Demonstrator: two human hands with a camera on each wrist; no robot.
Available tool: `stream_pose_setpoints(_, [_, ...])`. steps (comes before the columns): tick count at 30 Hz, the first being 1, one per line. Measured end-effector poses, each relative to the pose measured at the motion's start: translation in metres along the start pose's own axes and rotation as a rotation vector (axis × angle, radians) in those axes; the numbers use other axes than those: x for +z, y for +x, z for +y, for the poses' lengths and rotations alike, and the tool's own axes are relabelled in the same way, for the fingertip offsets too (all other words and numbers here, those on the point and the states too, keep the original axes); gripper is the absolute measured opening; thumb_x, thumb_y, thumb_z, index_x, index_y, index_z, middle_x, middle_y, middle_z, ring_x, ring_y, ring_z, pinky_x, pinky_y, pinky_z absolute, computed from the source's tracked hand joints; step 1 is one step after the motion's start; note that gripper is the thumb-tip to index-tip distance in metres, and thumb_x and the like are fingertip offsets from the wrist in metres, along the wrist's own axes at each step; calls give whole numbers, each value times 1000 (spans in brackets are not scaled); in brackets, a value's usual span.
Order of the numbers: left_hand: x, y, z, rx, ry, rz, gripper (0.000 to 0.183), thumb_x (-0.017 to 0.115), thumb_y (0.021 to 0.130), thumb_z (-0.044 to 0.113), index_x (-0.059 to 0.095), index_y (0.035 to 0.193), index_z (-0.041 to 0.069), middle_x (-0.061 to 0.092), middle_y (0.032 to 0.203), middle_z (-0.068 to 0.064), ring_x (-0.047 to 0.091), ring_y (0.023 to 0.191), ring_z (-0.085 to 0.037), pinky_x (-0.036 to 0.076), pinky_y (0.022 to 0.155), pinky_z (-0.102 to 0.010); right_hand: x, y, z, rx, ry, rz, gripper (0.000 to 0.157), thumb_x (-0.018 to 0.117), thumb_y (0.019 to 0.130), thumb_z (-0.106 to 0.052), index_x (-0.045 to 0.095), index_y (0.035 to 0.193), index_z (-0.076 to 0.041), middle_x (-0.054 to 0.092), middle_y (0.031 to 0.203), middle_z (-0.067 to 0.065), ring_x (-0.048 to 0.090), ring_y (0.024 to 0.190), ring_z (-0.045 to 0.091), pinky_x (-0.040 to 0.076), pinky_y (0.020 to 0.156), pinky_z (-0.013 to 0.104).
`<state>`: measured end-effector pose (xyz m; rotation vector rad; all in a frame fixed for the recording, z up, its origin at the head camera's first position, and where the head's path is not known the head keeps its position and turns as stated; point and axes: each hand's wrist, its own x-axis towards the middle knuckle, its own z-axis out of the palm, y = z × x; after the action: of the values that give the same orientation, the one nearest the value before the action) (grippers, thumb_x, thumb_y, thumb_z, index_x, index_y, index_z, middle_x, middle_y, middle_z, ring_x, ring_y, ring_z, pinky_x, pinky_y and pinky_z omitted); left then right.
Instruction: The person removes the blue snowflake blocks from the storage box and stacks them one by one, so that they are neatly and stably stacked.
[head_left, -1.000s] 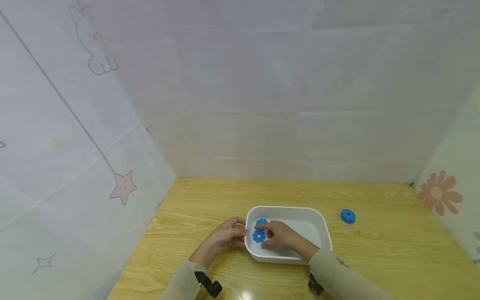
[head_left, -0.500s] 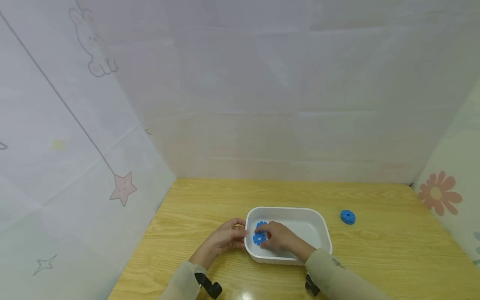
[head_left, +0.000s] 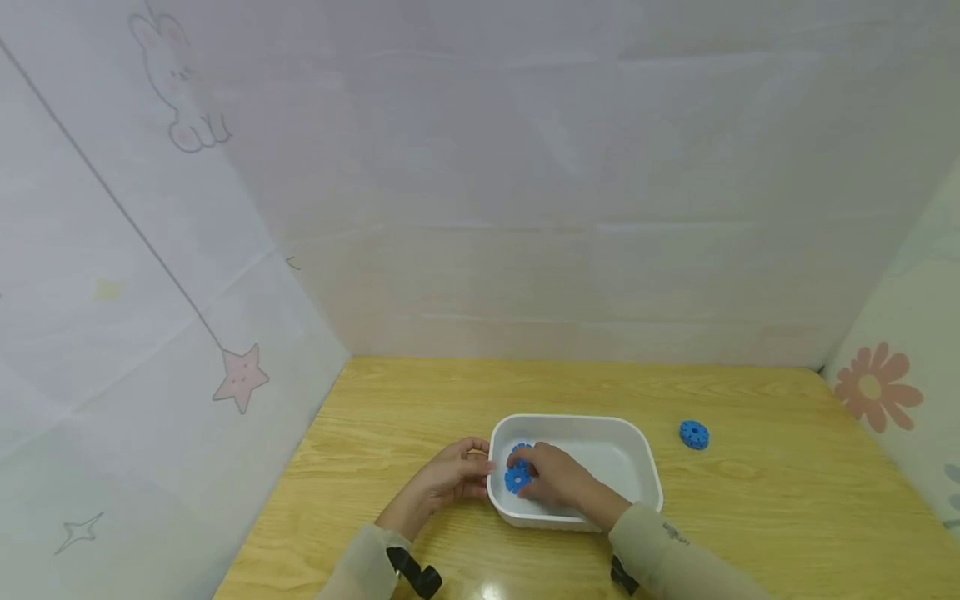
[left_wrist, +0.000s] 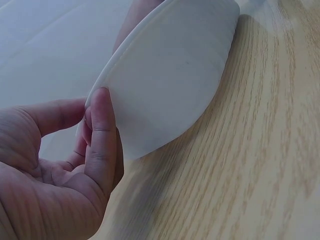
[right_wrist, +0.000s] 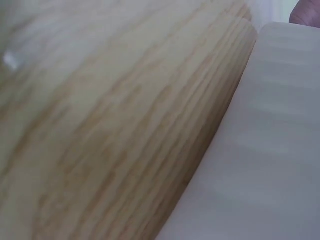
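A white plastic tub [head_left: 630,475] stands on the table, its left rim pinched by my left hand [head_left: 448,477]. In the left wrist view the thumb of that left hand [left_wrist: 65,165] lies over the rim and its fingers press the outer wall. My right hand [head_left: 557,477] reaches inside the tub at its left end, thumb and index finger curled about the edges of a blue notched interlocking disc [head_left: 516,479]. Another blue disc behind it is partly covered by the fingers. The right wrist view has only a fingertip, beyond the tub's outer wall [right_wrist: 265,140].
Several blue discs [head_left: 694,434] lie piled on the wooden table [head_left: 765,500], right of the tub. White printed cloth [head_left: 480,208] hangs behind the table and along both sides.
The right hand's fingers have closed in slightly on the front disc, which has shifted a little toward the near side of the tub. The left hand stays at the rim.
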<state>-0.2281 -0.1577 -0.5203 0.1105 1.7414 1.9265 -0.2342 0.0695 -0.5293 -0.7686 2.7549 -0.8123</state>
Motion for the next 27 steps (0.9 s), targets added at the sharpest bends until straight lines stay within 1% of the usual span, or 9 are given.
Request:
stream_pose_setpoints(5, [-2,1,-1,9,1,3,39,64,95,3,46,129,-5,69,90,-5,68,75,-14,60,65,-27,2,2,1,-15,-24,13,38,85,81,-25,66,114,-27,52,88,-4,48,80,13,45,73,34])
stream_pose_setpoints(9, [-2,1,-1,4,-4,-1,41,65,95,4,44,130,-5,69,90,-4,67,75,-13,60,65,-26,2,4,2,-29,-28,6,38,84,82,-25,66,115,-27,57,87,-6,50,80,12,46,75,33])
stream_pose_setpoints(12, [-2,3,-1,-1,-2,-1,41,64,95,4,45,130,-5,69,92,-5,67,76,-13,60,66,-26,0,3,3,-44,-26,3,38,83,82,-23,67,117,-26,59,84,-8,51,78,11,45,74,31])
stream_pose_setpoints(16, [-1,3,0,5,0,1,38,63,96,2,46,129,-5,69,94,-5,67,76,-13,60,65,-26,-4,2,2,-56,-32,0,38,83,83,-22,69,118,-21,59,84,-9,51,78,10,45,73,29])
stream_pose_setpoints(23, [-1,2,0,-12,-5,6,38,61,96,1,45,129,-6,69,90,-5,67,73,-12,60,63,-24,-3,4,1,-16,-13,-39,41,83,83,-27,69,121,-19,58,86,-10,50,81,9,46,77,30])
stream_pose_setpoints(27, [-1,2,-1,-20,-9,8,38,61,96,1,44,130,-6,69,91,-5,67,73,-12,59,63,-23,-1,4,3,-12,-2,-32,42,84,82,-26,69,120,-17,57,83,-9,50,79,10,46,75,30])
